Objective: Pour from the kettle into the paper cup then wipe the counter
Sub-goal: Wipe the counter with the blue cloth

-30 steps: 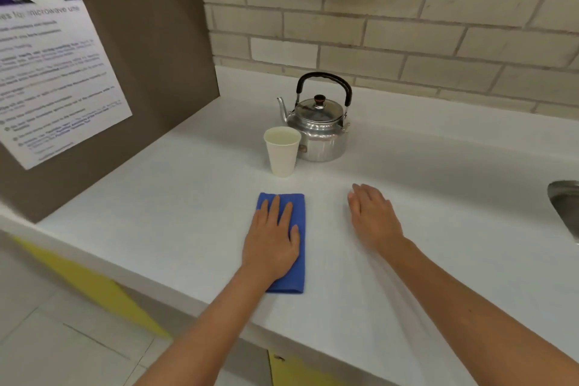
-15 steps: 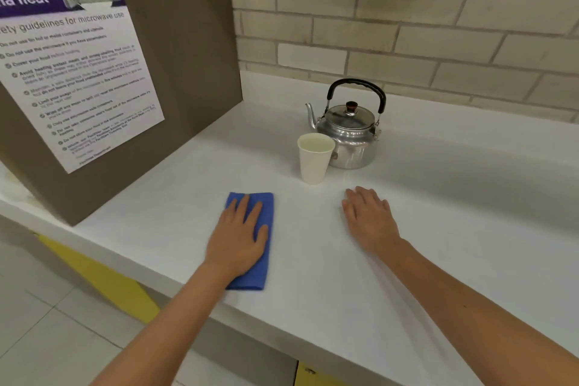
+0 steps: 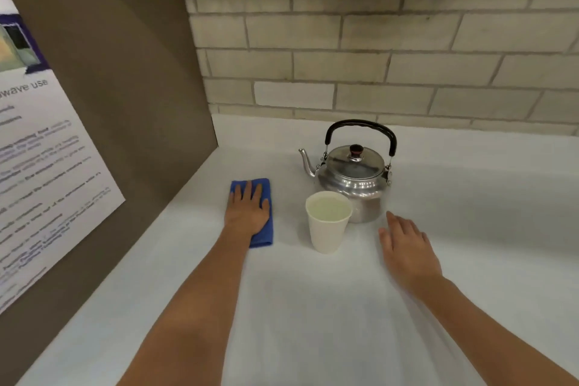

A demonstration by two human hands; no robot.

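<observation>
Left hand: I see my left hand [image 3: 247,209] lying flat, palm down, fingers spread, pressing on the blue cloth [image 3: 262,230]; it grips nothing, it just bears down on the fabric.
Blue cloth: folded into a narrow strip, flat on the counter [image 3: 313,307], near the brown side panel [image 3: 109,103] and to the left of the cup (most of the strip is hidden under my palm, only its far end and right edge show).
Right hand: my right hand [image 3: 407,251] is released, fingers loosely extended, palm down on the bare counter; its fingertips come near the kettle's base, though I cannot tell whether they touch it.
Paper cup: the white paper cup [image 3: 328,222] stands upright between my two hands, filled close to the rim with pale liquid.
Kettle: the metal kettle [image 3: 354,178] sits upright just behind the cup, lid on, black handle raised, spout pointing left.
Cup and kettle: from here the cup overlaps the kettle's front; I cannot tell if they touch.
Surroundings: a tiled wall [image 3: 376,56] behind, and a printed notice [image 3: 40,166] on the side panel (text blurred).
</observation>
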